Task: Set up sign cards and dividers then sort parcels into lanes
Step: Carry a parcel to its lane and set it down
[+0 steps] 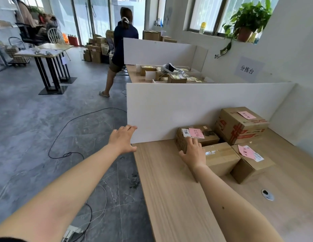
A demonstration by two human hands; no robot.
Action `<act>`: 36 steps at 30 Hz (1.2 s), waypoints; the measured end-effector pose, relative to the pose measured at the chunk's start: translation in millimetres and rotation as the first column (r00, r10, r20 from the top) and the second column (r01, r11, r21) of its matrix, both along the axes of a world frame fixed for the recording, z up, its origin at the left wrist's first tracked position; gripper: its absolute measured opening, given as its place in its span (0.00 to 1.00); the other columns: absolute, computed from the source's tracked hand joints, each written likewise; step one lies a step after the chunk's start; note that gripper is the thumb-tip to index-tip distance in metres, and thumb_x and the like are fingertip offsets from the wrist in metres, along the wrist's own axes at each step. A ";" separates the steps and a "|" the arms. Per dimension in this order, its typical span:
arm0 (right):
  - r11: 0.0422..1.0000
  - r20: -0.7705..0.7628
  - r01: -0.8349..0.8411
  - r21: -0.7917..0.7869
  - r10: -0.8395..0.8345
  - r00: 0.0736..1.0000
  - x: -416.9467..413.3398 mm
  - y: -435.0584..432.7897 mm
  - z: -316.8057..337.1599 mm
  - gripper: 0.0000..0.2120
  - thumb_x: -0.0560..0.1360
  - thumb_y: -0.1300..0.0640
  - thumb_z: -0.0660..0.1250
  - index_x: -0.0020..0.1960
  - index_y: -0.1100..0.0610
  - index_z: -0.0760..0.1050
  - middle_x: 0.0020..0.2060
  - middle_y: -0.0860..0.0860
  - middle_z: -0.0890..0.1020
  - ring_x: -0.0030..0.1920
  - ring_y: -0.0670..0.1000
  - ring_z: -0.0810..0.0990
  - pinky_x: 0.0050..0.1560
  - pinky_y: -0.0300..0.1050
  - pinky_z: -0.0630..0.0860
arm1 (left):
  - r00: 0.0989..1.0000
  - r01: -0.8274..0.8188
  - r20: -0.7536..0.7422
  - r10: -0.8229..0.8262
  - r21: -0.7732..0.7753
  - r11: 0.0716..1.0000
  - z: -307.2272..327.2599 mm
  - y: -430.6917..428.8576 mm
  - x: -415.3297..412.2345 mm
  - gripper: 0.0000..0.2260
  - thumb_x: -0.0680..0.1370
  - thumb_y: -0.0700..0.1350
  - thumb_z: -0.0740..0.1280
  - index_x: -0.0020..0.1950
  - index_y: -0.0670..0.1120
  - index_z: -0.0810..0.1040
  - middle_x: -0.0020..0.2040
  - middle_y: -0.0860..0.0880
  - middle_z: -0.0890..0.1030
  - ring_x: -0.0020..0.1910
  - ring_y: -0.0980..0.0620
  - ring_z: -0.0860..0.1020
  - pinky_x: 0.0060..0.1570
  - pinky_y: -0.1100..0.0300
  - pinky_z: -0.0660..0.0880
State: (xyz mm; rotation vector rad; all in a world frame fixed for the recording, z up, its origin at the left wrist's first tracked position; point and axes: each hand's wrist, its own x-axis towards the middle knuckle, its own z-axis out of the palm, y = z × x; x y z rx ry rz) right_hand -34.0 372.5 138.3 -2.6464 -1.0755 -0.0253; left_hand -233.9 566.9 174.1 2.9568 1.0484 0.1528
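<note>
Near left of the light wooden tabletop (166, 180) lies bare, room to sweep through. Ahead, the upright white partition board (187, 109) blocks the far edge. Far right, four brown cardboard parcels (239, 124) crowd the corner, touching one another. Past the board's left end, open air over grey tiled floor (47, 119).

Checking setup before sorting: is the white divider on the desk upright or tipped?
Upright. The white divider stands on its long edge on the desk, the left hand at its end.
</note>
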 end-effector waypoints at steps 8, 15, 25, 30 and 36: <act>0.990 -0.127 0.135 0.044 -0.128 0.984 40.4 -14.2 -18.1 0.29 0.72 0.50 0.65 0.71 0.54 0.62 0.63 0.54 0.71 0.62 0.59 0.71 0.61 0.56 0.71 | 0.986 0.168 0.003 -0.169 -0.139 0.976 -21.5 -4.5 78.7 0.38 0.70 0.57 0.69 0.75 0.52 0.55 0.73 0.51 0.62 0.69 0.49 0.65 0.61 0.52 0.68; 0.952 -0.200 0.307 -0.011 -0.303 0.932 70.8 -45.8 -37.3 0.30 0.74 0.47 0.65 0.73 0.53 0.60 0.69 0.55 0.67 0.67 0.58 0.69 0.64 0.57 0.71 | 0.939 0.338 0.033 -0.341 -0.249 0.908 -40.9 -14.5 141.4 0.40 0.68 0.54 0.71 0.76 0.54 0.54 0.73 0.52 0.61 0.70 0.50 0.64 0.62 0.54 0.68; 0.852 -0.257 0.510 -0.117 -0.522 0.813 95.9 -64.0 -51.7 0.30 0.74 0.47 0.65 0.73 0.49 0.61 0.71 0.52 0.66 0.68 0.59 0.66 0.67 0.60 0.67 | 0.861 0.465 0.018 -0.508 -0.432 0.772 -76.5 -17.4 232.3 0.43 0.68 0.54 0.74 0.76 0.53 0.53 0.74 0.50 0.58 0.70 0.47 0.65 0.64 0.50 0.69; 0.768 -0.315 0.630 -0.116 -0.630 0.710 104.7 -55.0 -52.3 0.29 0.73 0.47 0.64 0.72 0.48 0.62 0.68 0.56 0.65 0.66 0.60 0.66 0.65 0.57 0.68 | 0.785 0.536 0.011 -0.620 -0.514 0.670 -91.9 -20.0 265.4 0.46 0.66 0.52 0.75 0.77 0.51 0.52 0.76 0.51 0.56 0.73 0.48 0.60 0.68 0.50 0.66; 0.694 -0.413 0.702 -0.159 -0.692 0.592 110.6 -47.3 -60.9 0.31 0.73 0.44 0.62 0.74 0.44 0.57 0.68 0.59 0.63 0.67 0.63 0.66 0.66 0.57 0.68 | 0.747 0.563 0.119 -0.654 -0.637 0.528 -107.7 -30.1 294.9 0.48 0.65 0.52 0.78 0.77 0.51 0.52 0.76 0.47 0.55 0.75 0.48 0.55 0.73 0.51 0.58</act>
